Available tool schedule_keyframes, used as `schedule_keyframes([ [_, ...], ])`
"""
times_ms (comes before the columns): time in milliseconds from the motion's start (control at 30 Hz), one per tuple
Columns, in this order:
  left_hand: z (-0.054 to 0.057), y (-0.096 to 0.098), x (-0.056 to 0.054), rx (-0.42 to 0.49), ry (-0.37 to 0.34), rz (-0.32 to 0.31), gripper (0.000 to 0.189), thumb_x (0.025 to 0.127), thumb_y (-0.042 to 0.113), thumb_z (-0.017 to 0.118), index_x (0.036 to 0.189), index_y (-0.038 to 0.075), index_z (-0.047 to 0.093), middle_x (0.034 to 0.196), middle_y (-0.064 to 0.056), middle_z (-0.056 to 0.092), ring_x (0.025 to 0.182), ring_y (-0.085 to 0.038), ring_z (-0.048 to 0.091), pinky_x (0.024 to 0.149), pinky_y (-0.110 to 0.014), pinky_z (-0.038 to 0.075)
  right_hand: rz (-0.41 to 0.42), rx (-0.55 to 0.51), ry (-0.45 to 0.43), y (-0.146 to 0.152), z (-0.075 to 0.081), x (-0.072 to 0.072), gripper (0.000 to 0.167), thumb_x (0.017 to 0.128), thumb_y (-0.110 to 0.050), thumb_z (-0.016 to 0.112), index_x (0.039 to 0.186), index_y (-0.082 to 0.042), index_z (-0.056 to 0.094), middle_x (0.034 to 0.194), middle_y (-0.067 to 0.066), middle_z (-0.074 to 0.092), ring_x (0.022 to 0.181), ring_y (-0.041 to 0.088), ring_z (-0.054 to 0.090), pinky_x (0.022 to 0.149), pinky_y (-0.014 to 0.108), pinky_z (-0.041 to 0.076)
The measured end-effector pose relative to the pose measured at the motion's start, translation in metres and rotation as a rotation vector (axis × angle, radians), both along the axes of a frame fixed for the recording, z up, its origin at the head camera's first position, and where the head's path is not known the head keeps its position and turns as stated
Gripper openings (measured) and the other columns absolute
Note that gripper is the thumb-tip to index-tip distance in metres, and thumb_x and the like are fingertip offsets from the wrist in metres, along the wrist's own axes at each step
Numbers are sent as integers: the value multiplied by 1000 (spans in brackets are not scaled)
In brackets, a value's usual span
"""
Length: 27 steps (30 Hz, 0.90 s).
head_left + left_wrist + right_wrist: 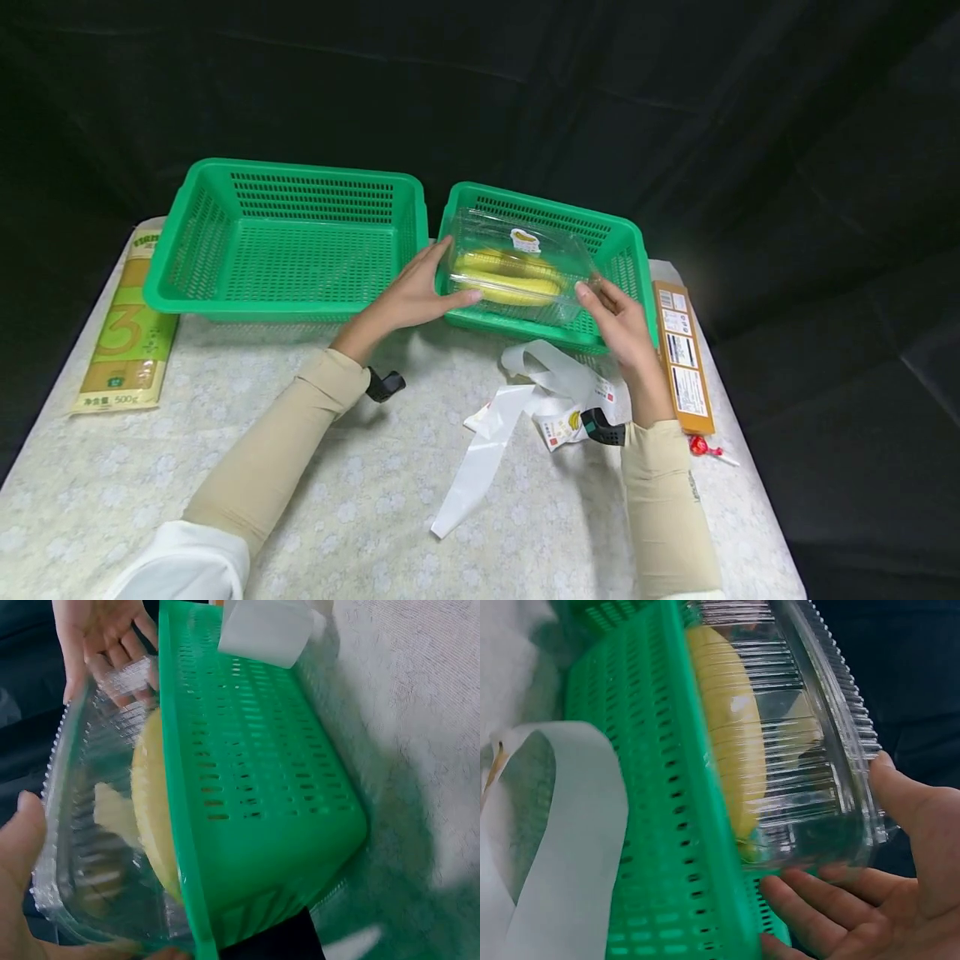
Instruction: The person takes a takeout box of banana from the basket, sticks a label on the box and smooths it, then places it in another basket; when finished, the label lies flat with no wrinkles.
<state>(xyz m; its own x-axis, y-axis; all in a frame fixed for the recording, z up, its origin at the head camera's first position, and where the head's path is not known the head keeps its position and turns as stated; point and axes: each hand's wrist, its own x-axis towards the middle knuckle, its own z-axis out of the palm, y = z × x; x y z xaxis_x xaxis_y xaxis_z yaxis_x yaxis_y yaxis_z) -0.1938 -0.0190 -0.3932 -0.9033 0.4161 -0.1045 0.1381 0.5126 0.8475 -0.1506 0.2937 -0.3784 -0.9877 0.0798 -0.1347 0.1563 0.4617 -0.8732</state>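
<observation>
A clear plastic clamshell container (558, 240) with yellow bananas (510, 289) inside is at the right green basket (637, 267), tilted within its rim. My left hand (412, 287) grips the container's left end, thumb along the front. At the opposite end my right hand (618, 321) holds it, thumb on the edge and fingers against the side. The right wrist view shows that thumb on the ridged rim of the container (810, 750). A banana sticker (525, 241) is on the lid. The container's underside is hidden.
Left of it stands another green basket (307, 258). A noodle packet (127, 333) lies at the far left. Crumpled white paper strips (483, 467) lie in front of the right basket. An orange box (686, 358) and a red lollipop (701, 447) are near the right edge.
</observation>
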Motion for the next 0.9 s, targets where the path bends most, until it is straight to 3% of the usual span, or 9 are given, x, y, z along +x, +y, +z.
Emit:
schedule_keyframes([
  [133, -3, 10, -1, -66, 1, 15, 102, 92, 56, 65, 163, 13, 5, 171, -12, 7, 159, -32, 5, 125, -57, 19, 46, -18, -67, 7, -5, -2, 76, 100, -41, 59, 160, -12, 24, 163, 16, 34, 153, 29, 30, 123, 50, 28],
  [300, -7, 24, 0, -179, 94, 22, 97, 95, 50, 64, 161, 4, 11, 169, -18, 13, 158, -36, 9, 127, -53, 17, 48, 6, -79, 11, -9, -1, 75, 101, -31, 62, 161, -12, 21, 160, 21, 36, 150, 36, 34, 121, 52, 31],
  [500, -9, 35, 2, -290, 149, 3, 87, 98, 46, 62, 160, 2, 18, 168, -21, 17, 158, -37, 9, 128, -51, 12, 23, 165, -40, 9, -12, -2, 71, 100, -27, 63, 160, -9, 27, 157, 27, 38, 144, 44, 41, 115, 55, 39],
  [700, -10, 39, 4, -317, 185, -48, 76, 99, 42, 61, 157, 3, 30, 166, -19, 25, 158, -37, 10, 128, -52, 10, 17, 295, -16, 7, -14, -2, 66, 101, -30, 61, 157, -7, 32, 156, 26, 41, 141, 45, 44, 111, 57, 43],
  [900, -12, 39, 8, -303, 200, -73, 68, 99, 40, 61, 155, 7, 38, 165, -18, 28, 157, -37, 13, 128, -54, 10, 34, 431, -24, -1, -13, 2, 66, 102, -37, 58, 156, -8, 35, 158, 24, 40, 143, 45, 40, 111, 62, 38],
])
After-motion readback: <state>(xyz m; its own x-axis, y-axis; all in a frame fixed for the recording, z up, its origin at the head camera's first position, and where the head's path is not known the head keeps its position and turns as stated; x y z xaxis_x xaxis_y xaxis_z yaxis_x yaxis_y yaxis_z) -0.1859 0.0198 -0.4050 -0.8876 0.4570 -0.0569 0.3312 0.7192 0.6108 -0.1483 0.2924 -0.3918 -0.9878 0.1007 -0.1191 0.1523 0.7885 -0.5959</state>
